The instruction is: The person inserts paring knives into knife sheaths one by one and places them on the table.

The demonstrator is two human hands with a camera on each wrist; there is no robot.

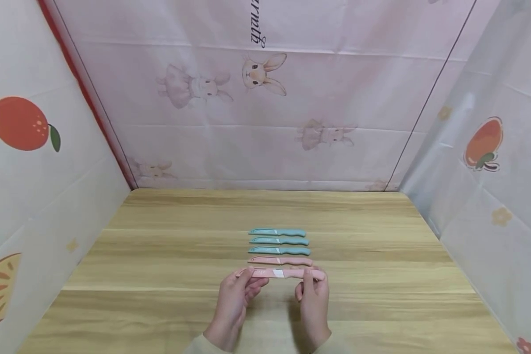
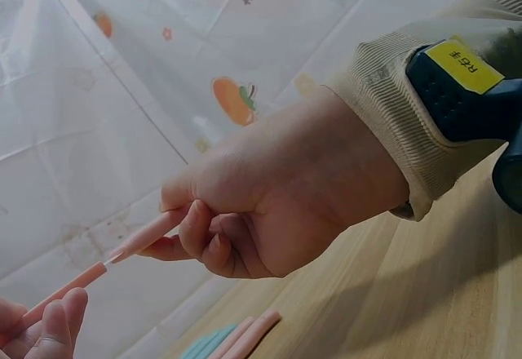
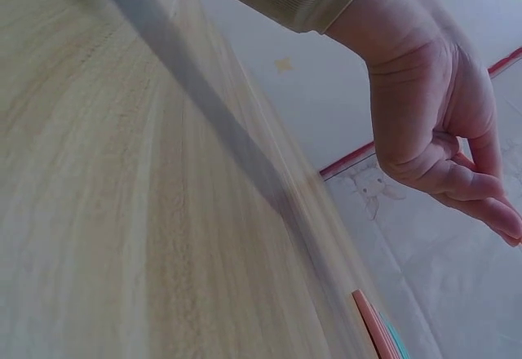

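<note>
Both hands hold a pink knife [image 1: 265, 273] level above the table, its sheath toward the left and its handle toward the right. A white stretch of blade shows between sheath and handle. My left hand [image 1: 233, 300] pinches the sheath end, thumb on top. The handle end is pinched by my right hand [image 1: 314, 300], which the left wrist view also shows. Just beyond lies a pink sheathed knife [image 1: 280, 260]; the left wrist view shows two pink handles [image 2: 253, 334] on the table. Teal sheathed knives [image 1: 279, 241] lie farther back in a neat column, handles to the right.
The wood-grain table [image 1: 159, 275] reaches back to a pink rabbit-print curtain [image 1: 230, 147]. White fruit-print sheets hang at the left [image 1: 35, 196] and right [image 1: 491, 206] sides. A dark wrist device [image 2: 457, 90] sits on the right sleeve.
</note>
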